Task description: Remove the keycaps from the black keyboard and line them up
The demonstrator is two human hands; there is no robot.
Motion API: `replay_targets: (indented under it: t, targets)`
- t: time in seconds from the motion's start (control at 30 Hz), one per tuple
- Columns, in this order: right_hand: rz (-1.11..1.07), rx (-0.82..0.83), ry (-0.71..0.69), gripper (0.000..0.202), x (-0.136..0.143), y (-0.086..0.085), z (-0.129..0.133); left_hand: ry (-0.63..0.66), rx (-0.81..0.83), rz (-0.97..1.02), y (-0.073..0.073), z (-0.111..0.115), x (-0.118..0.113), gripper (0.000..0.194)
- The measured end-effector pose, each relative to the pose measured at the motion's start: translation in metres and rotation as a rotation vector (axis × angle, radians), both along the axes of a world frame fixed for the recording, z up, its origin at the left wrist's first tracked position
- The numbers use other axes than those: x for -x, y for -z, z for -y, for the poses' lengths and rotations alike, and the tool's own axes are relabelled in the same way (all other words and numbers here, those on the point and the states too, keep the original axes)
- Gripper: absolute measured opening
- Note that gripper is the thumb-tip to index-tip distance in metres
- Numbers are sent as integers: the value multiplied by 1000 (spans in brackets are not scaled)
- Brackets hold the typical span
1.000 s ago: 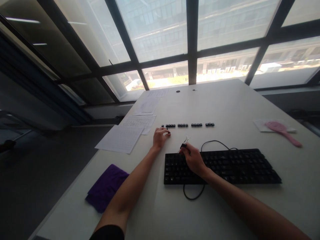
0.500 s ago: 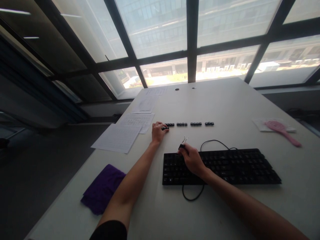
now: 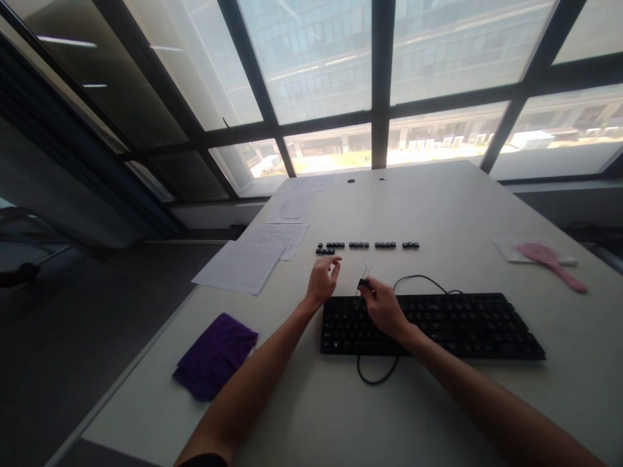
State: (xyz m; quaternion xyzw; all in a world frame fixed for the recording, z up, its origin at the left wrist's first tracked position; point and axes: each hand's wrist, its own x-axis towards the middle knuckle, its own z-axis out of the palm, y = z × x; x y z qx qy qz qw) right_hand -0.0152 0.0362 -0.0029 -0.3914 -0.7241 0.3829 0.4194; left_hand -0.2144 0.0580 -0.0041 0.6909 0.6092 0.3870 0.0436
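Observation:
My left hand (image 3: 322,280) is over the table just left of the keyboard's top edge, its fingers apart with nothing visible in them. Beyond it, small black keycaps (image 3: 359,245) stand in a row of short groups, with a shorter group (image 3: 325,251) in front at the left end. My right hand (image 3: 384,305) grips a keycap puller (image 3: 363,283) with a black body and thin wire prongs at both ends. The puller's lower wires reach the upper left part of the black keyboard (image 3: 457,324). Exactly what those wires touch is too small to tell.
A purple cloth (image 3: 215,357) lies folded at the left. Printed sheets (image 3: 243,264) run along the table's left edge. A pink hairbrush (image 3: 545,254) rests at the right on a white packet. The keyboard's black cable (image 3: 377,381) loops in front of and behind it.
My left hand has drawn back from the left end of the keycap row toward the keyboard, leaving a keycap group uncovered. My right hand stays at the keyboard with the puller. The view has shifted slightly.

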Motion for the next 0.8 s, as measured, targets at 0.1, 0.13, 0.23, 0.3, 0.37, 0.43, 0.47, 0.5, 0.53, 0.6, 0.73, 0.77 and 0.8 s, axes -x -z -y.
replay_targets:
  t: [0.1, 0.13, 0.23, 0.3, 0.37, 0.43, 0.47, 0.5, 0.53, 0.6, 0.73, 0.77, 0.8]
  targets:
    - [86, -83, -68, 18, -1, -2, 4, 120, 105, 44, -1, 44, -21, 21]
    - [116, -116, -88, 18, -1, -3, 5, 143, 129, 42, 0, 56, -26, 20]
    - [210, -215, -129, 20, -3, -7, 8, 198, 163, 6, 0, 80, -34, 17]
    - [255, -253, -147, 18, -4, -8, 8, 225, 163, -6, -1, 85, -34, 15]
    - [280, -253, -148, 17, -4, -8, 9, 239, 164, -2, -2, 85, -33, 17]
    - [287, -224, -128, 17, -5, -5, 9, 250, 173, -4, -4, 83, -33, 19]
    - [288, -214, -116, 18, -5, -4, 9, 256, 180, -10, -6, 82, -33, 20]
    - [292, -217, -105, 18, -6, -2, 9, 261, 187, -16, -7, 81, -33, 20]
    - [301, -237, -101, 18, -7, -1, 10, 266, 194, -25, -9, 80, -34, 19]
    - [335, -325, -116, 17, -8, 1, 13, 285, 217, -47, -12, 80, -35, 14]
    - [394, -478, -189, 17, -8, 4, 20, 297, 266, -80, -10, 78, -36, 6]
    - [377, -459, -172, 17, -8, 5, 21, 281, 267, -79, -8, 78, -36, 5]
    - [344, -409, -142, 18, -7, 6, 20, 263, 263, -73, -6, 77, -37, 5]
